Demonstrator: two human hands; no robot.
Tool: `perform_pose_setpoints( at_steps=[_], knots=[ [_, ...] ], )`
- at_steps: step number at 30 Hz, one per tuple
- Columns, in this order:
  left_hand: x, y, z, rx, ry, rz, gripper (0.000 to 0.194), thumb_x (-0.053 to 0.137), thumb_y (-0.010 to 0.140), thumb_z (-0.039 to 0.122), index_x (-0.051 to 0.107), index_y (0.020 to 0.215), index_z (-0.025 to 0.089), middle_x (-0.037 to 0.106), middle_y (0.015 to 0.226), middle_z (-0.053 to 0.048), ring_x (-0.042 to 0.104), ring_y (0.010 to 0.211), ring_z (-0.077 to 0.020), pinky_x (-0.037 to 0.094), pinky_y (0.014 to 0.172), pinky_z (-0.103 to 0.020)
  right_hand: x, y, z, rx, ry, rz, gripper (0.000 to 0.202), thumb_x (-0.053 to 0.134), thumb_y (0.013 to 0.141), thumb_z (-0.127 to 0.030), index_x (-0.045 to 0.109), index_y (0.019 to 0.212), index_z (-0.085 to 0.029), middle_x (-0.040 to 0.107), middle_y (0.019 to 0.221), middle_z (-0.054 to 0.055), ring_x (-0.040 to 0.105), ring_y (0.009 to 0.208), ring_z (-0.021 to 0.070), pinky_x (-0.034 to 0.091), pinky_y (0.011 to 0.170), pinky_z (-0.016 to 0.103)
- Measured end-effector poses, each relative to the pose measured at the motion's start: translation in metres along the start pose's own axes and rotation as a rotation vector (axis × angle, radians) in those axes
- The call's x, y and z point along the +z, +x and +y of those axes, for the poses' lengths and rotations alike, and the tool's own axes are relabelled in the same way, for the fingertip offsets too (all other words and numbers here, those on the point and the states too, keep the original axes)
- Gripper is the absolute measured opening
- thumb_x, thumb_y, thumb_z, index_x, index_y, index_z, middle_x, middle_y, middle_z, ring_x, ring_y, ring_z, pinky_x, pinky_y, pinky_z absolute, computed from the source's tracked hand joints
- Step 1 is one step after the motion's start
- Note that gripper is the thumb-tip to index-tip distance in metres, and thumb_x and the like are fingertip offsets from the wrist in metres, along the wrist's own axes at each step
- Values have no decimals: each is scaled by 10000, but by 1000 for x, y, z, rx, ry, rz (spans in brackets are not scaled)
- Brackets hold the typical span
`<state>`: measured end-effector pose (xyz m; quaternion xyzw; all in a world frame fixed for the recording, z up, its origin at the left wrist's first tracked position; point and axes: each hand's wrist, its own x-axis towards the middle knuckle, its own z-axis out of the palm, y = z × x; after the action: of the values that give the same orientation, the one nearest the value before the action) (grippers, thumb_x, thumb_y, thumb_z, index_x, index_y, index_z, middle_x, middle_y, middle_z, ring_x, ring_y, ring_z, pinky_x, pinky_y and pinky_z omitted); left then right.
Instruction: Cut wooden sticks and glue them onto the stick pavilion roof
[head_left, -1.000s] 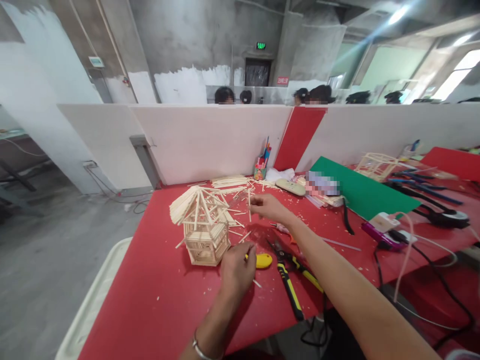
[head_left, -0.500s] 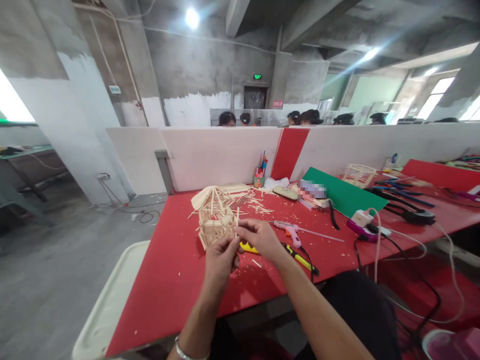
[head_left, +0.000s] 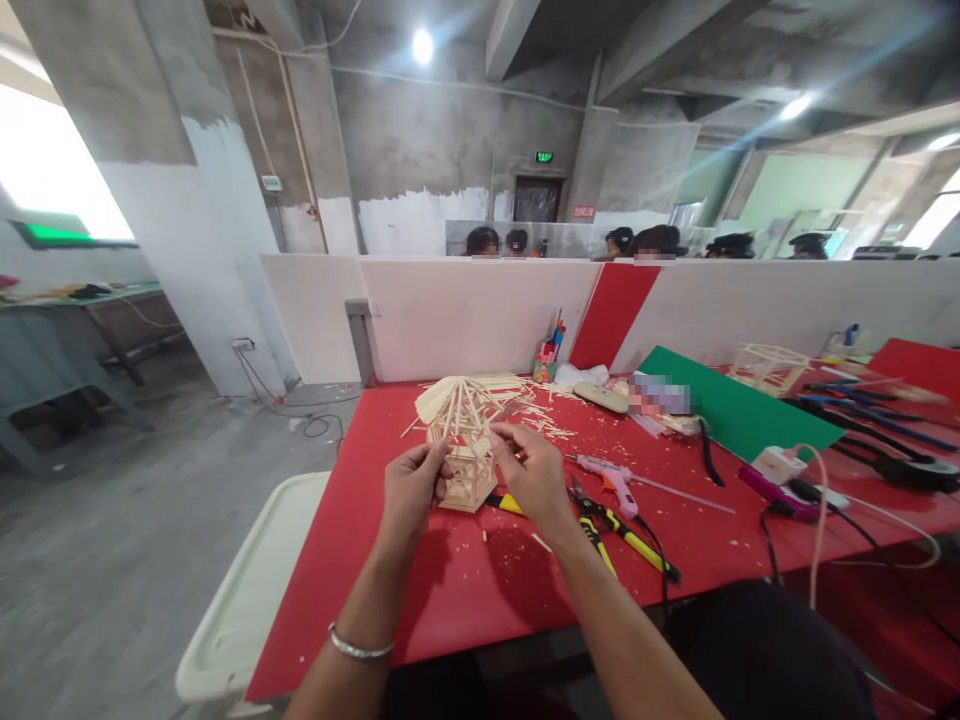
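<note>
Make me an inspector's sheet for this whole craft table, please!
Surface: red table, sprinkled with little scraps.
Job's things: stick house, standing upright, roof partly covered.
Clutter: loose sticks behind the house; glue gun and black-and-yellow snips to its right.
Hands: left hand and right hand, either side of the house; grip unclear.
Cables: black cable by the glue gun; pink cable hanging past the table edge.
Surroundings: white partition behind the table; people's heads beyond.

A pale stick house [head_left: 466, 472] is standing upright on the red table [head_left: 465, 600], its roof's left side wearing close-laid sticks.
</note>
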<state>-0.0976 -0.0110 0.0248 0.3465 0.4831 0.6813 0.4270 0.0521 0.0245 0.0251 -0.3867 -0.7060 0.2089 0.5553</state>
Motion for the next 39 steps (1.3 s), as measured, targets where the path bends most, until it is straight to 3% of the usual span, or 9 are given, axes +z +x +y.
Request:
perform_pose_setpoints(
  at_steps=[23, 27, 30, 32, 35, 37, 39],
  knots=[
    [7, 11, 1, 1, 63, 13, 442, 749, 554, 549, 616, 615, 131, 520, 398, 42, 347, 259, -34, 192, 274, -155, 7, 18, -2, -96, -94, -51, 244, 471, 870, -287, 670, 988, -213, 686, 937, 42, 611, 806, 151, 473, 762, 266],
    [2, 1, 7, 53, 93, 36, 420, 737, 590, 540, 636, 631, 135, 511, 403, 45, 348, 277, -38, 211, 293, -166, -2, 8, -2, -67, -74, -36, 259, 468, 882, -312, 668, 1009, -208, 682, 946, 52, 610, 801, 154, 474, 748, 268],
    [1, -22, 5, 147, 169, 55, 368, 699, 668, 520, 652, 665, 155, 505, 418, 48, 356, 303, -53, 251, 313, -179, -15, -9, -2, -7, -36, -10, 281, 465, 891, -360, 672, 1003, -206, 686, 951, 57, 613, 826, 162, 480, 707, 259],
    [3, -42, -4, 140, 228, -19, 356, 667, 709, 516, 636, 638, 169, 482, 404, 49, 360, 313, -60, 254, 322, -181, -25, -24, 0, 102, 75, -19, 313, 476, 885, -412, 674, 998, -197, 682, 838, 40, 602, 716, 150, 470, 610, 242],
    [13, -69, -27, 3, 270, -292, 382, 650, 726, 521, 595, 585, 171, 491, 402, 34, 377, 317, -67, 273, 340, -188, -37, -47, 4, 264, 214, -74, 383, 437, 895, -463, 678, 934, -168, 577, 609, -12, 484, 503, 103, 384, 458, 212],
    [21, -81, -43, -77, 264, -451, 415, 635, 737, 531, 581, 551, 164, 534, 435, 4, 437, 363, -83, 334, 387, -197, -43, -61, 10, 300, 188, -106, 410, 411, 907, -457, 674, 807, -159, 514, 549, -27, 439, 472, 90, 357, 435, 203],
    [30, -86, -54, -126, 241, -518, 407, 653, 723, 528, 609, 574, 151, 594, 507, -27, 506, 445, -105, 394, 453, -207, -48, -74, 15, 299, 134, -136, 417, 434, 900, -437, 639, 661, -165, 501, 535, -28, 454, 497, 92, 376, 463, 200]
  ],
)
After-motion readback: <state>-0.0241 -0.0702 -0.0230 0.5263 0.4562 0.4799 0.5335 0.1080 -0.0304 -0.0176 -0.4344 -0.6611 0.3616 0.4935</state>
